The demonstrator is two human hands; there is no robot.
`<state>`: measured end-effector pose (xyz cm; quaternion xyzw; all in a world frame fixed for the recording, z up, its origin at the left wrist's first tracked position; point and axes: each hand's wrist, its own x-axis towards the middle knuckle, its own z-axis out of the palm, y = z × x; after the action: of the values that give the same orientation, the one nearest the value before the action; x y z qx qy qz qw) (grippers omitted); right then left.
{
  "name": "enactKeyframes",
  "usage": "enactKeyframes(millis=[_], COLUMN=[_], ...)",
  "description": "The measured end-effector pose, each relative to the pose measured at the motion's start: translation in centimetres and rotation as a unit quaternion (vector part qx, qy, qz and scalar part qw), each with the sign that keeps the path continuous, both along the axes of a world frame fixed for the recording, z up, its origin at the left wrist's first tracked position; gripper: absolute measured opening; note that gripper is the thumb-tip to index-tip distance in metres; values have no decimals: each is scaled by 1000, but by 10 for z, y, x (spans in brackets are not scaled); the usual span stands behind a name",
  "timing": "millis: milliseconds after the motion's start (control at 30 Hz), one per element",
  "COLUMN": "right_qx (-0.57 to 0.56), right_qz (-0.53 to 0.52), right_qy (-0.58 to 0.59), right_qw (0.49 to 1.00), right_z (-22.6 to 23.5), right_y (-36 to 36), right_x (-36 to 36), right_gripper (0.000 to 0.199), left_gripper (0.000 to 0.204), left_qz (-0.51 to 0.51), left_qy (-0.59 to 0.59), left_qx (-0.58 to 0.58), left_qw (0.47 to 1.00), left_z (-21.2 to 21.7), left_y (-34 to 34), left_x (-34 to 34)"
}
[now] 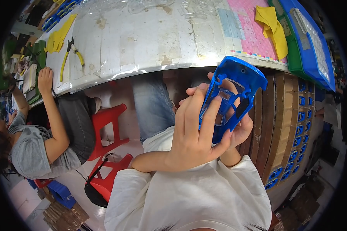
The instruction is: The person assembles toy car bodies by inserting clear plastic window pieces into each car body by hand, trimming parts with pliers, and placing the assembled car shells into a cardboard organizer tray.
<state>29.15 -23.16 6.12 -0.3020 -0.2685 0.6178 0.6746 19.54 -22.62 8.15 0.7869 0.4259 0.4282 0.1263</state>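
Left hand, fingers extended along the hollow side and thumb near the lower end, grips a glossy blue plastic car-shaped shell jointly with the right hand, which curls beneath it as a cradle. The shell thus lies between the two hands, raised in front of the body; this arrangement presumably presents its inner face, with window openings and moulded posts, to the eyes while leaving the left fingertips free to feel inside. Its long axis slants from lower left, beside the left palm, to upper right, the broad, lipped end pointing away from the body. Beyond the hands stands a stained white worktable; far to their left on it rest yellow-handled metal pliers, probably placed for easy reach. Right of the right hand, divided brown cardboard trays hold smaller-looking blue parts, probably separated to protect their surfaces.
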Motion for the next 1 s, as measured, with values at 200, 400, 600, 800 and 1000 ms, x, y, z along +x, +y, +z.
enactKeyframes(millis=[200,400,600,800,1000], right_qx=[-2,-2,5,-41,-10], right_qz=[31,26,21,-23,-14], right_qy=[31,20,-10,-112,-123], right_qw=[999,999,1000,993,992], right_z=[3,1,-1,14,14], right_y=[0,0,-1,0,-2], right_x=[1,2,2,-5,-6], right_gripper=[81,82,85,86,85], left_gripper=[58,57,61,60,60], left_qz=[-8,-9,-18,-42,-40], left_qy=[10,-10,17,-8,-13], left_qx=[13,0,-5,-4,10], left_qw=[1000,1000,1000,999,999], left_z=[-1,-1,2,-2,-3], left_y=[1,0,2,7,8], left_x=[-2,-1,-4,-8,-7])
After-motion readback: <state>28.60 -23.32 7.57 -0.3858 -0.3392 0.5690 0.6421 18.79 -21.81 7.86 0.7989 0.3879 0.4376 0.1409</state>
